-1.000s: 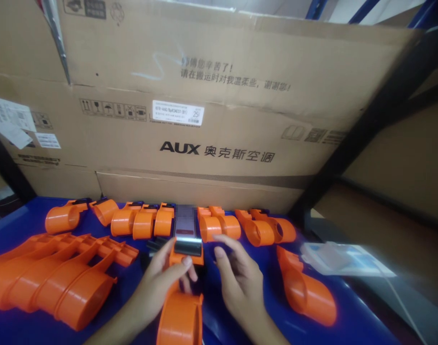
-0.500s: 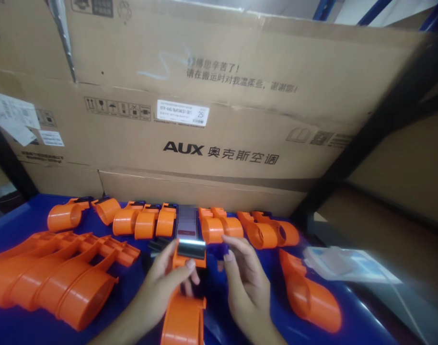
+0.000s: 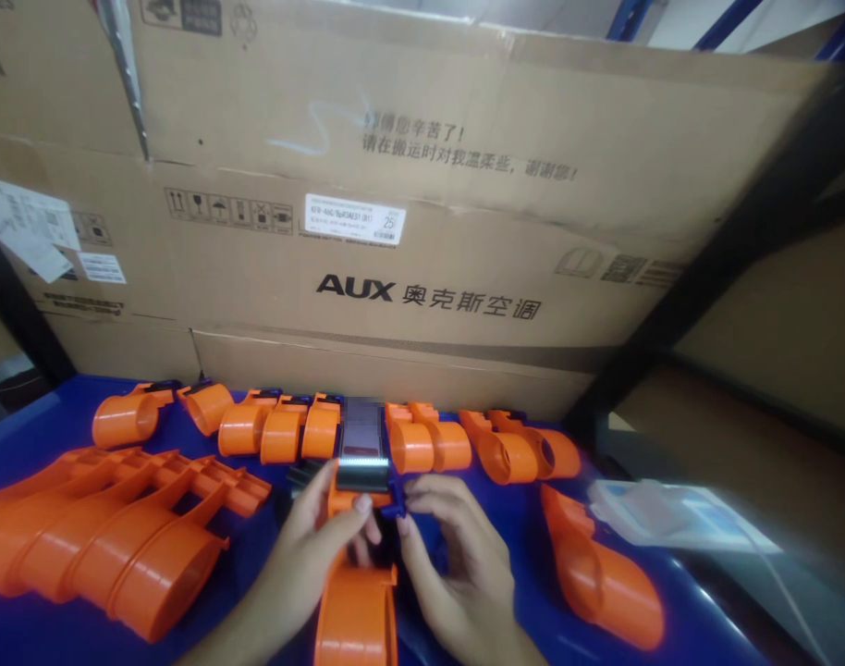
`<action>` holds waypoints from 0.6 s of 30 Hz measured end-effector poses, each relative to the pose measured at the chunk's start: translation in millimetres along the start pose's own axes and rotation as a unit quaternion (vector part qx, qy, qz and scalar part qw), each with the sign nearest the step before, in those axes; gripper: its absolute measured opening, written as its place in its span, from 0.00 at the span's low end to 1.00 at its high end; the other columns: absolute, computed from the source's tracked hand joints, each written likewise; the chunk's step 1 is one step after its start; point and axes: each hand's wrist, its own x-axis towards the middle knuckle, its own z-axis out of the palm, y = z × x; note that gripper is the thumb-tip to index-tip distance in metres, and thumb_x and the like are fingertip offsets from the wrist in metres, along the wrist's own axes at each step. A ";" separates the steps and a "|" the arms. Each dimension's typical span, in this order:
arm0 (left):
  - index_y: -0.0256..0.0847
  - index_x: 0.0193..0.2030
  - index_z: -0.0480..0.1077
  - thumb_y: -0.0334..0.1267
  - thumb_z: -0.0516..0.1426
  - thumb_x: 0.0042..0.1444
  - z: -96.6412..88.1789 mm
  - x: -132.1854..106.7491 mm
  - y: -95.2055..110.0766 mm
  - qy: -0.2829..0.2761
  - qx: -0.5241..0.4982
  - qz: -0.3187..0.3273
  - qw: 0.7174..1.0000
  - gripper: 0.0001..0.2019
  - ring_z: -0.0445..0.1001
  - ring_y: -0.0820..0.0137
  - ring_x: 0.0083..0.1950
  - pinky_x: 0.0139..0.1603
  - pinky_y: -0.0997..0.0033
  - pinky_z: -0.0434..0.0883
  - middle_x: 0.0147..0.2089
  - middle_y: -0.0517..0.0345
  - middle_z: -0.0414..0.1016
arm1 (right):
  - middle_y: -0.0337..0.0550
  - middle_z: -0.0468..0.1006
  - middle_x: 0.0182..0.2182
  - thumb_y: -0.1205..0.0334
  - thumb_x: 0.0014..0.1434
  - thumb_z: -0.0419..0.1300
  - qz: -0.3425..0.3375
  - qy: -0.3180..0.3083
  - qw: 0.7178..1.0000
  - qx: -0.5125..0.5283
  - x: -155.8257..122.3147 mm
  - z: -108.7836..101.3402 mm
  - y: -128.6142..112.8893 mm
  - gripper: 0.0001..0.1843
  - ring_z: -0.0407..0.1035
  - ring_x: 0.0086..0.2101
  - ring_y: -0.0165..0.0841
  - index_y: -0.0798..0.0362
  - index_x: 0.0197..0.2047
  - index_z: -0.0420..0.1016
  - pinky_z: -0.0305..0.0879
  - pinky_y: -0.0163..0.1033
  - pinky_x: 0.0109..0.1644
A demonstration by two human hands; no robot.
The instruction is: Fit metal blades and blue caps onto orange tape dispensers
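Observation:
My left hand is closed round an orange tape dispenser whose ring-shaped body hangs towards me. At its far end sit a black roller and a pale toothed blade. Between the thumb and fingers of my right hand is a small dark blue plastic piece. It meets the right side of the dispenser's head, beside the roller. Whether it is seated there I cannot tell.
Orange dispensers line the back of the blue surface before a large cardboard box. A nested stack of orange bodies lies left, a single orange body right. A plastic packet lies by the dark rack post.
My right hand has moved left with the blue piece, from a gap beside the dispenser to contact with its head. My left hand has stayed nearly still.

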 end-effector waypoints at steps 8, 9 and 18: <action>0.41 0.46 0.71 0.45 0.62 0.62 -1.4 -1.0 -2.2 -0.007 0.007 -0.001 1.000 0.12 0.73 0.71 0.28 0.33 0.71 0.70 0.31 0.59 0.77 | 0.45 0.77 0.36 0.75 0.61 0.60 -0.040 -0.016 0.998 -0.040 6.8 -2.3 -7.8 0.10 0.75 0.35 0.36 0.50 0.41 0.73 0.74 0.39 0.37; 0.41 0.46 0.71 0.46 0.62 0.62 -1.5 -1.3 -2.2 -0.008 0.009 -0.003 1.000 0.12 0.73 0.71 0.28 0.33 0.71 0.70 0.31 0.58 0.77 | 0.45 0.77 0.35 0.75 0.61 0.59 -0.041 -0.018 0.998 -0.041 6.9 -2.8 -8.2 0.10 0.75 0.34 0.35 0.50 0.40 0.73 0.74 0.39 0.36; 0.42 0.51 0.71 0.46 0.64 0.60 -2.6 -0.9 -2.6 -0.032 0.029 -0.033 0.999 0.16 0.73 0.71 0.28 0.32 0.73 0.70 0.31 0.59 0.76 | 0.43 0.77 0.33 0.75 0.58 0.61 -0.039 -0.046 0.998 0.018 9.4 -6.6 -5.1 0.10 0.74 0.36 0.36 0.49 0.37 0.70 0.75 0.42 0.41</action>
